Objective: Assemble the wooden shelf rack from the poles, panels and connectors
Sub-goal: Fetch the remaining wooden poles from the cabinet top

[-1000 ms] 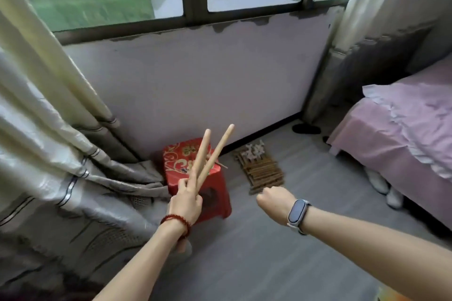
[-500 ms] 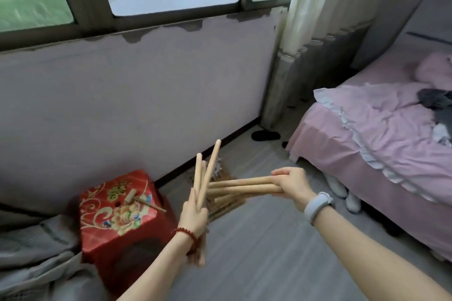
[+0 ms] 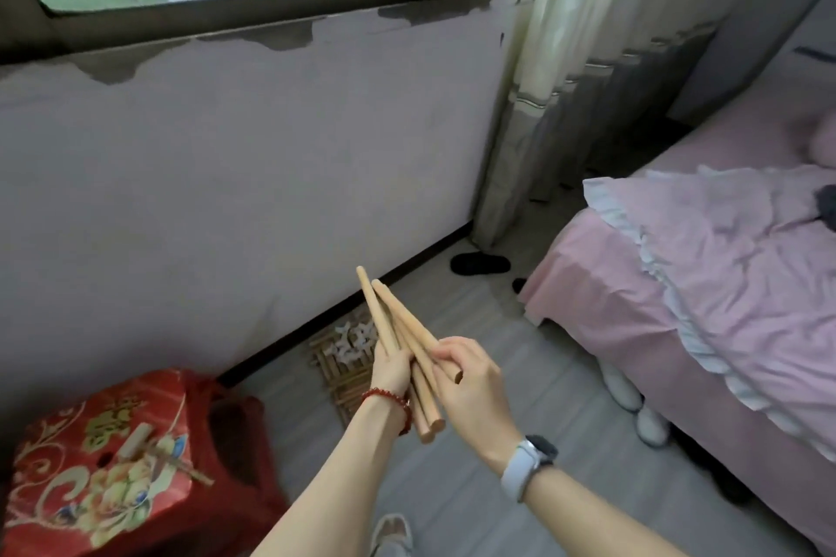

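My left hand grips a bundle of round light wooden poles; my right hand pinches one pole beside it.

Both hands are holding the wooden poles — the left hand gripping the bundle, the right hand pinching one — above the gray floor.

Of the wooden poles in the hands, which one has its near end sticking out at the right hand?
The pole lying on top of the bundle: the right hand pinches it, its cut end showing beside the fingers. The other poles run lower, gripped by the left hand.
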